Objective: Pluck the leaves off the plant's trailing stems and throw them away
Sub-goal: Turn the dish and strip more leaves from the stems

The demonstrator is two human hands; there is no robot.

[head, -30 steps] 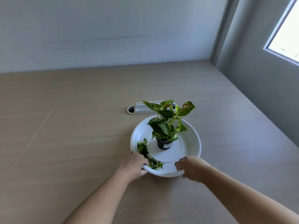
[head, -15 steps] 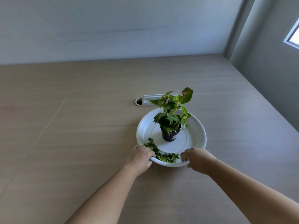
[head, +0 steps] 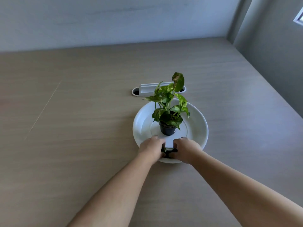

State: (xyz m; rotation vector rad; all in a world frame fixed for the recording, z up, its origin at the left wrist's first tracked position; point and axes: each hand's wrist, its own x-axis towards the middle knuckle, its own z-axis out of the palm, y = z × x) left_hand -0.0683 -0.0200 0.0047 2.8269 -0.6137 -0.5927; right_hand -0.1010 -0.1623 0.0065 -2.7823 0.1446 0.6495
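Cupping plucked leaves w/ both hands, left hand & right hand curled around them, on dish rim

left hand: bare | right hand: bare | forearms: sleeveless

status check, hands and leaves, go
Left hand and right hand cupped around plucked leaves in white dish. Potted plant upright behind. Nothing blocking.

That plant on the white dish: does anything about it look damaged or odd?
Yes. The topmost leaf has brown, dried-looking patches, unlike the green ones below. The black pot stands upright on the dish; nothing looks spilled.
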